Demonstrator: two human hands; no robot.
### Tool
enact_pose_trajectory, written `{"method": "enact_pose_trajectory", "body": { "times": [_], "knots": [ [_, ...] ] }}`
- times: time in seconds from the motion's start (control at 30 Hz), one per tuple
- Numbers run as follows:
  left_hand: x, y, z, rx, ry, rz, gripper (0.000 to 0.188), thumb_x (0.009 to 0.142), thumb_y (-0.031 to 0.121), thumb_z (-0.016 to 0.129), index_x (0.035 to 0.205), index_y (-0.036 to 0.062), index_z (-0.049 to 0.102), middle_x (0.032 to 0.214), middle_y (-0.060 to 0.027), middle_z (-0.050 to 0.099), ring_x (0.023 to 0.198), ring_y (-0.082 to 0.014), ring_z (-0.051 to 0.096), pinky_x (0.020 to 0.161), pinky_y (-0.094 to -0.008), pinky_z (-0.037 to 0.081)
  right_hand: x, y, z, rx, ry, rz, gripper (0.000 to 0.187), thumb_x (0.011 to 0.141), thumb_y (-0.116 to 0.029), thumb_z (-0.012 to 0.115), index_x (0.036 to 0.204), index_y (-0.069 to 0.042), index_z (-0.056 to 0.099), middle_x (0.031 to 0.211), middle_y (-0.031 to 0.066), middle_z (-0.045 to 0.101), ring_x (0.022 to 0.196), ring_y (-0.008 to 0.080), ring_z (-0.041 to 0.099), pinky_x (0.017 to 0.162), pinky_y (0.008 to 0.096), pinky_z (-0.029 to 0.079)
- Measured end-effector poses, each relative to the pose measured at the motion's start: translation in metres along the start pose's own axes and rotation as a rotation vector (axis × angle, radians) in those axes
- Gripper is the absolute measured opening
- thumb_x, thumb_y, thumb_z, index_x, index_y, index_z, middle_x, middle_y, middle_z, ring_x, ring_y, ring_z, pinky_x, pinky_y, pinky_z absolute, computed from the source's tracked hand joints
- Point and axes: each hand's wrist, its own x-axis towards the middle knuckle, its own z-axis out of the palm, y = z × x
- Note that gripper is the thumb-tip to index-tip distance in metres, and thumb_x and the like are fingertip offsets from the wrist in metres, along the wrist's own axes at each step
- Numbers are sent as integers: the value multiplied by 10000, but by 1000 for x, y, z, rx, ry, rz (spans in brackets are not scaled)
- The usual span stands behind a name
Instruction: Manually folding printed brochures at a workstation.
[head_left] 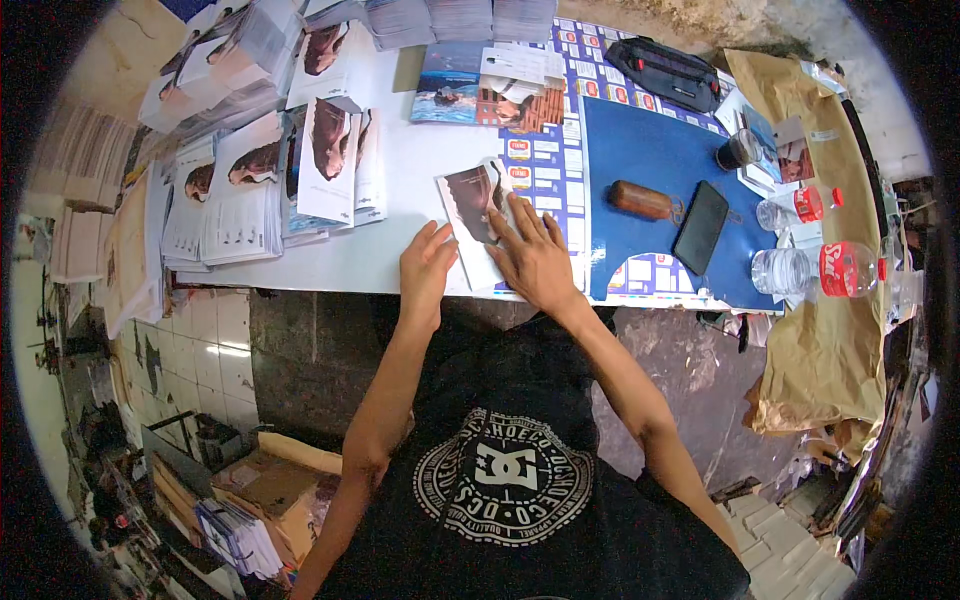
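A folded leaflet [468, 196] with a brown picture on its white front lies slightly tilted near the table's front edge. My right hand [540, 258] rests on its right side, fingers spread flat across the paper. Along the leaflet's lower left edge stands my left hand [426, 272], its fingers loosely bent and apart, gripping nothing that shows. Left of it, several folded leaflets [328, 165] of the same look lie in overlapping stacks. Beyond my hands are an unfolded printed sheet [448, 88] with a blue picture and more printed sheets.
On the right, a blue board [630, 150] carries a brown rounded tool [640, 199] and a black phone [702, 228]. Two plastic bottles [785, 271] with red labels and a dark cup [738, 150] stand farther right. A black pouch [662, 74] lies behind. Paper stacks [225, 65] fill the far left.
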Motion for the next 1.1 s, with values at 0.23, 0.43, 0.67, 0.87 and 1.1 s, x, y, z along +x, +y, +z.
{"method": "enact_pose_trajectory", "body": {
  "times": [0.23,0.43,0.67,0.87,1.1],
  "knots": [
    [-1,0,2,4,3,5,612,998,61,555,1507,-144,286,1467,-237,520,1248,-257,593,1091,-378,490,-1,-3,3,-35,9,15,514,998,-362,588,1466,-155,542,1598,174,404,1460,337,416,1169,530,343],
    [5,-13,2,432,110,352,529,988,88,604,1475,-43,444,1442,-216,553,1261,-312,586,1075,-407,473,0,-4,4,-34,-1,25,513,1002,-368,574,1469,-157,538,1596,174,405,1474,342,396,1182,542,329],
    [17,-24,-12,1276,-180,931,390,988,190,604,1342,25,601,1438,-131,556,1364,-339,483,1125,-519,355,0,-4,5,-51,0,26,514,1005,-363,569,1474,-155,532,1595,172,403,1464,341,410,1175,543,340],
    [17,-26,-12,1226,-180,943,390,958,160,629,1322,21,604,1454,-133,535,1353,-344,484,1117,-518,355,0,-4,-2,-3,-3,20,533,989,-339,605,1475,-134,526,1582,190,412,1455,363,411,1177,535,332],
    [15,-26,-15,1262,-152,910,369,988,195,599,1326,47,612,1459,-96,527,1381,-298,467,1145,-516,330,1,74,-61,-291,435,271,630,855,-428,776,1361,-88,614,1494,256,461,1361,480,429,1115,563,355]
  ]
}}
